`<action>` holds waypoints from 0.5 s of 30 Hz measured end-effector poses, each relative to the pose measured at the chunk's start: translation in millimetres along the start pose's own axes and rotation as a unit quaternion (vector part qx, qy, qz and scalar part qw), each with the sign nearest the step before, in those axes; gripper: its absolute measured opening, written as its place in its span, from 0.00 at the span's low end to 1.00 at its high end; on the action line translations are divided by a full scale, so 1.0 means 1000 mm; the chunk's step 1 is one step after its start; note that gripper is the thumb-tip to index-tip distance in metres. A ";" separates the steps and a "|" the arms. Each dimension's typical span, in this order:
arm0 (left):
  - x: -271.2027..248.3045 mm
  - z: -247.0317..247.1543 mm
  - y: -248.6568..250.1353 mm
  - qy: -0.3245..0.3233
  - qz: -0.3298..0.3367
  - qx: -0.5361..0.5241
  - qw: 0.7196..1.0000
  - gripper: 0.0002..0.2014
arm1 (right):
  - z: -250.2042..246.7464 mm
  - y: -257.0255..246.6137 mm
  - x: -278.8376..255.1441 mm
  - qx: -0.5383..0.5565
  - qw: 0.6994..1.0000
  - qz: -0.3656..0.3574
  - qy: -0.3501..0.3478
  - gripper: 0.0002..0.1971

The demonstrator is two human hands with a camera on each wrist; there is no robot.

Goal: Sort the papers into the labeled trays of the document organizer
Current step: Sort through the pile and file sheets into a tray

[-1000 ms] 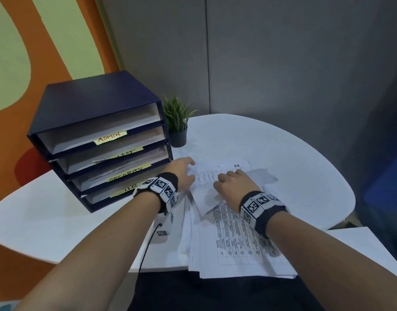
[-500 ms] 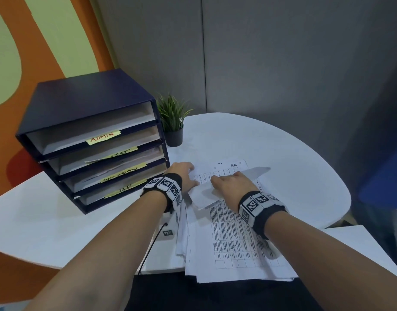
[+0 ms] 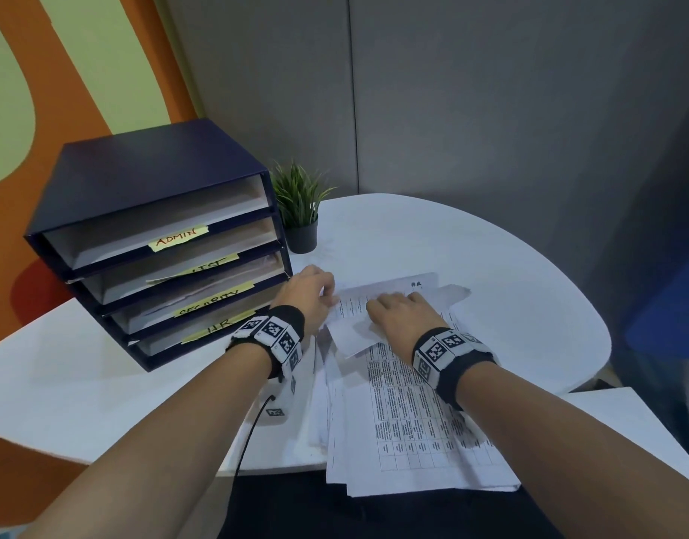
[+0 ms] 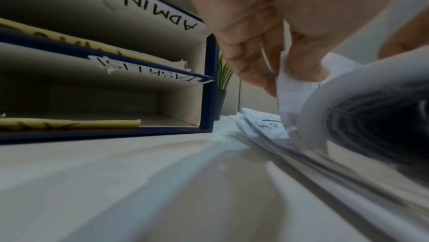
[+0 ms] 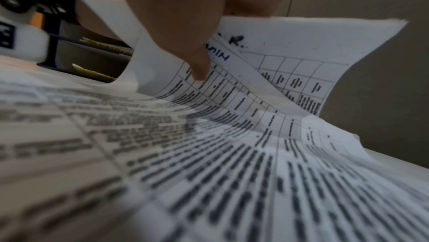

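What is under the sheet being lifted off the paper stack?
Under the lifted sheet, the stack shows more printed table pages, one headed with handwriting partly covered by the right hand. Lower sheets are covered; only their edges show.

Document organizer [image 3: 148,180]: dark navy shell, pale grey-white tray interiors, yellow labels [image 3: 178,239] lettered red or black. Papers [image 3: 417,429]: white, printed with black gridded tables. Table [image 3: 471,258]: white. Wristbands [image 3: 448,355]: black with black-and-white square markers. Plant [image 3: 298,192]: green, in a black pot. Wall [image 3: 82,52]: orange and pale green curves beside grey panels
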State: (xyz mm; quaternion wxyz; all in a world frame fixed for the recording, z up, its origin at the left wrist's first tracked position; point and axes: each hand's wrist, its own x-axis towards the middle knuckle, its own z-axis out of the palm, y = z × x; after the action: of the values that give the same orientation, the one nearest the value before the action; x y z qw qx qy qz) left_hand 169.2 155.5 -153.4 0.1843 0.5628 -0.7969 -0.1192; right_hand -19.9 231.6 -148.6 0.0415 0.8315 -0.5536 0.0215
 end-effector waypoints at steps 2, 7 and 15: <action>-0.008 -0.005 0.000 -0.012 0.026 -0.014 0.999 0.12 | 0.000 0.000 0.001 -0.029 0.998 0.005 0.064 0.12; -0.030 -0.013 0.009 -0.041 0.046 -0.111 0.992 0.12 | -0.007 0.000 -0.002 0.027 0.996 -0.007 0.088 0.18; -0.004 -0.028 -0.002 -0.058 -0.091 -0.276 0.955 0.14 | -0.007 0.001 -0.005 -0.032 0.999 0.011 0.017 0.20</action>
State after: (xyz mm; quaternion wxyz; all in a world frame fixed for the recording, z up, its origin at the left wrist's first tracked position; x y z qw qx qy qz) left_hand 184.1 158.8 -129.5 0.2737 0.5522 -0.6880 -0.3831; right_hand -23.2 236.5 -142.4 0.0777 0.8230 -0.5624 0.0184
